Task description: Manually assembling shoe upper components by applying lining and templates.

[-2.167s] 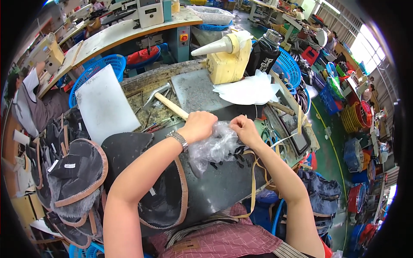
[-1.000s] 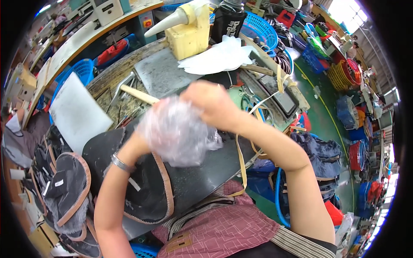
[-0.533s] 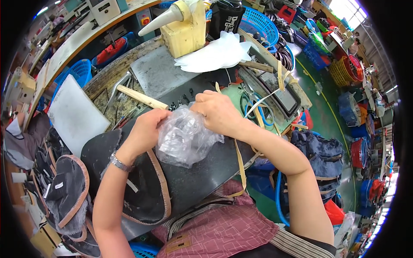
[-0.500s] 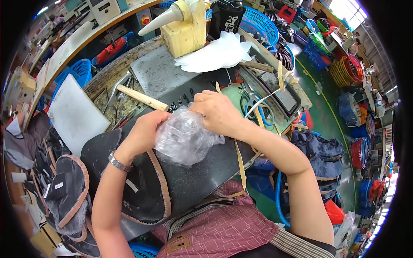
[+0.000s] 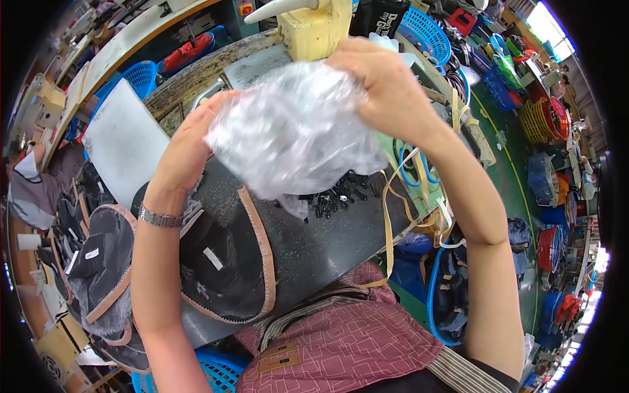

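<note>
A crumpled clear plastic bag (image 5: 295, 131) hangs between my two hands over the dark work surface (image 5: 308, 249). My left hand (image 5: 193, 137) grips its left edge, a metal watch band on that wrist. My right hand (image 5: 383, 78) has its fingers closed on the bag's upper right edge. Just under the bag, a pile of small black parts (image 5: 337, 196) lies on the surface; the bag hides some of it. A dark shoe-upper-like piece with a tan stitched edge (image 5: 265, 255) lies below my left hand, close to the left forearm.
Several similar dark pieces (image 5: 108, 262) are stacked at the left. A white board (image 5: 124, 144) leans behind them. A yellowish block container with a long nozzle (image 5: 314, 33) stands at the back. Tan strips (image 5: 388, 242) and blue tubing (image 5: 436, 281) hang at the right.
Both hands have lifted the bag and moved apart, spreading it wider. Small black parts now lie in a pile beneath it. My view has shifted slightly.
</note>
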The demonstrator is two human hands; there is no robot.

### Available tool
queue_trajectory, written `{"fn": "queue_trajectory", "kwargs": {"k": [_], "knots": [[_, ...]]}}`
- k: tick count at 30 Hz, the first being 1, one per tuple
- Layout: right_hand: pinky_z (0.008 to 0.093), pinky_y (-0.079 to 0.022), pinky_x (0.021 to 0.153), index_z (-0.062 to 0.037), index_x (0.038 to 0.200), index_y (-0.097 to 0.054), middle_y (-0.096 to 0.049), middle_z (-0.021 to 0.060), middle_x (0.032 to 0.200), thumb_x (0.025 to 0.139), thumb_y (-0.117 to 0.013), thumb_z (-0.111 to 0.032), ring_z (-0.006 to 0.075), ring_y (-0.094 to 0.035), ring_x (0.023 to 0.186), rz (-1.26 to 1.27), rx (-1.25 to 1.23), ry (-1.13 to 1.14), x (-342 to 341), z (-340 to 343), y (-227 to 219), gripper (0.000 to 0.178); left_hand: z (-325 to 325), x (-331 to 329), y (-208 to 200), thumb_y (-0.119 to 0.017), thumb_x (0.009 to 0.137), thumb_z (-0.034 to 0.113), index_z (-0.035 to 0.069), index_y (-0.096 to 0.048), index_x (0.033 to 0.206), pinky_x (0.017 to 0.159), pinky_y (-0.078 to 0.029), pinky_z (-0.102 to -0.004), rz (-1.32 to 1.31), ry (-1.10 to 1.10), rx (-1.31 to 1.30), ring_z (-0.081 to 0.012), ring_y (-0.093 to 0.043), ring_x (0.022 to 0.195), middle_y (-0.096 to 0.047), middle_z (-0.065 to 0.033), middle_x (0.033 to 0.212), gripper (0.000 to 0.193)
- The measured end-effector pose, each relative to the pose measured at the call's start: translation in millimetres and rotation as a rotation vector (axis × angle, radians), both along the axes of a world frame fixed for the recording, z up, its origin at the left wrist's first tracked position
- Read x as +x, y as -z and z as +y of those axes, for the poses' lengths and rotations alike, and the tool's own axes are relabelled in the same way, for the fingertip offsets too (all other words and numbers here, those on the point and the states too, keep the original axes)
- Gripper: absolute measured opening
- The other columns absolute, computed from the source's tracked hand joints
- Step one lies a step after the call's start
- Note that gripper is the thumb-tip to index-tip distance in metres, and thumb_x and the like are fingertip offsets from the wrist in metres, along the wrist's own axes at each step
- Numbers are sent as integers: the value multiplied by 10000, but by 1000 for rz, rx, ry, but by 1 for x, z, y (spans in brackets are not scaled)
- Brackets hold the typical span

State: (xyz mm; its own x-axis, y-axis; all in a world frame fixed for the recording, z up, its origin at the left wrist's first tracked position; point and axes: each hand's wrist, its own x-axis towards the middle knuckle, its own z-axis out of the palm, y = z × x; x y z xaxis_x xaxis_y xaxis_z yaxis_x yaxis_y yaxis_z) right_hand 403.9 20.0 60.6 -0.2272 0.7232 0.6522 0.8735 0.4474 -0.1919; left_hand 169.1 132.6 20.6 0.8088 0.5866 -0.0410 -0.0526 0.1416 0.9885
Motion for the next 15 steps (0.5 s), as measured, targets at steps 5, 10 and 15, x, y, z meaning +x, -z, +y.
{"fn": "queue_trajectory", "kwargs": {"k": [5,10,15], "knots": [[339,-476,662,-5,852,-635,-635,98,775,723,-626,-109,258,-620,721,84,-20,-57,2,0,-24,166,-9,-4,4,-362,966,432,-1,-374,1328,1022,-314,-325,-113,-121,-50,-177,-430,1198,-445,-100,1324,565],[231,-432,694,33,851,-579,-592,27,833,753,-578,-52,85,-551,764,282,-237,-80,3,-13,-35,129,-45,21,15,-636,811,310,-36,-334,1321,1030,-307,-342,269,164,618,-213,-374,1229,-371,-154,1353,686],[283,-483,767,39,1031,-601,-650,87,995,738,-549,-56,134,-617,857,25,-115,113,37,-12,-23,311,-39,41,92,-623,764,185,42,-602,1050,853,-452,-378,264,-136,970,-308,-581,981,-618,-187,1025,320]]}}
